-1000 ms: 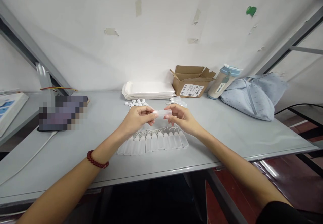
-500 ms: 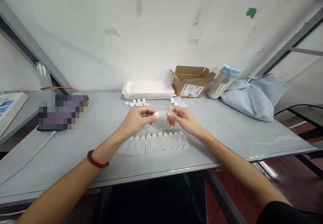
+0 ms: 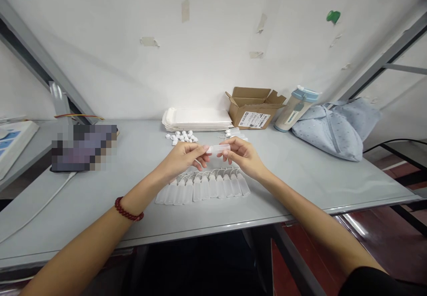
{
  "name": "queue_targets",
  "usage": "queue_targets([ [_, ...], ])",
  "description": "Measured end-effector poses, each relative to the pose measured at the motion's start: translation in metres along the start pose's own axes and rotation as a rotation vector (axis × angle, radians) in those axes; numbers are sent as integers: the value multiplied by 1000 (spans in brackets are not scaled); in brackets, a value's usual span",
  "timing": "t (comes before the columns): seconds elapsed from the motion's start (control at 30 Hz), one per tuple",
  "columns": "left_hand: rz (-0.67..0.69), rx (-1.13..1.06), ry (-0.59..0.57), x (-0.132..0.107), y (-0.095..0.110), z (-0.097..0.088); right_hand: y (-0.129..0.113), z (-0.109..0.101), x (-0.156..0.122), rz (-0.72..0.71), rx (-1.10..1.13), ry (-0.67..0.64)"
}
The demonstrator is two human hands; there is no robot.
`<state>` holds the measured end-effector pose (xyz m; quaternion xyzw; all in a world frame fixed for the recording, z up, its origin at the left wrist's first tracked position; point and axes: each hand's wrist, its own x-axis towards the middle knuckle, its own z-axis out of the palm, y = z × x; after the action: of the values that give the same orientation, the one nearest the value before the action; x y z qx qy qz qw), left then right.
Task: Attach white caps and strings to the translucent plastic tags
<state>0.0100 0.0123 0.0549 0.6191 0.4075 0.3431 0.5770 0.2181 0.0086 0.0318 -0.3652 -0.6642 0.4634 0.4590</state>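
Note:
Above the desk, a small translucent plastic bottle (image 3: 220, 148) lies level between my two hands. My left hand (image 3: 183, 157) pinches its white neck or cap end between thumb and forefinger, while the other fingers hang loose. At the opposite end, my right hand (image 3: 246, 155) grips the bottle body with its fingertips. Below my hands, a row of similar bottles (image 3: 204, 187) lies side by side, with thin white tubes (image 3: 213, 172) curving from their tops. Beyond my left hand is a heap of small white caps (image 3: 183, 137). More bottles (image 3: 236, 133) lie behind my right hand.
White flat packets (image 3: 198, 119) are stacked by the wall, beside an open cardboard box (image 3: 254, 109). A tumbler (image 3: 295, 109) and a blue cloth bag (image 3: 328, 131) stand at the right. A blurred-out phone-like object (image 3: 83, 147) with a white cable (image 3: 43, 209) is at the left.
The bottle has turned and tilts slightly differently between my hands. My left hand's grip on the cap end has shifted, its lower fingers now spread. The white tube arching above the cap no longer shows.

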Motion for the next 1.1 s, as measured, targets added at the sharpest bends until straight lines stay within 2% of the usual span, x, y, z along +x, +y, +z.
queue_targets([
  [0.23, 36, 55, -13, -1, -1, -2, 1, -1, 0, 9, 2, -11],
  [0.47, 106, 200, 46, -4, 5, 1, -4, 0, 1, 41, -5, -35],
  [0.67, 199, 325, 89, -4, 2, 3, -4, 0, 1, 63, -12, -45],
  [0.97, 115, 231, 50, -1, 1, 3, -4, -1, 0, 4, -16, 3],
  [1.1, 64, 213, 5, 0, -3, 2, -3, -1, 0, 20, -23, -2],
])
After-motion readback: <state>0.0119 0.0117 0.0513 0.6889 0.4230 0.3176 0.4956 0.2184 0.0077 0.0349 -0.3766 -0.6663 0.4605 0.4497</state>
